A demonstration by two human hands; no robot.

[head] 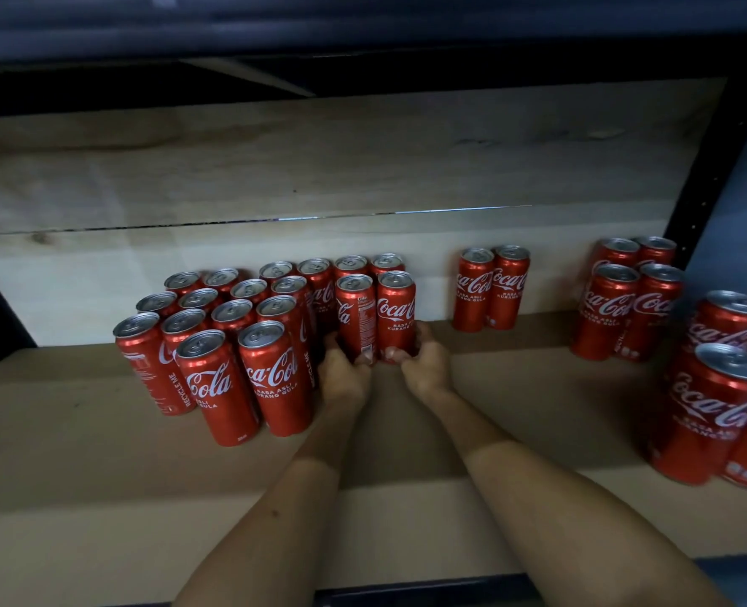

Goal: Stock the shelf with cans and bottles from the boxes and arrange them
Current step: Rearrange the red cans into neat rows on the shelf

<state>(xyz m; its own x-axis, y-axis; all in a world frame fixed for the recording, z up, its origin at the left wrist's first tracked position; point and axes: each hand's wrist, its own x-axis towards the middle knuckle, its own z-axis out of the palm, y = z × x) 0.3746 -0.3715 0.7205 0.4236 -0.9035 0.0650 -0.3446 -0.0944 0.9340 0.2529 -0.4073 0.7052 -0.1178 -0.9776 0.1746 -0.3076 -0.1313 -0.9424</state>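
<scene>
Sliding two cans, left hand (344,375) curled round left can (356,317), right hand (424,365) round right can (396,315), on shelf (100,475). Big block (214,339) just left of fingers; loose pair (490,289) and right clusters (625,308) unmerged. Roughly midway; no boxes or bottles visible.

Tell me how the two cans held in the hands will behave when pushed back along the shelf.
The two cans are tall and slim, so a high push would probably tip them. The left hand and right hand grip near the bases, which should let them slide. Their glossy sides look slippery, and the tabs look unopened, so likely full and fairly heavy.
</scene>
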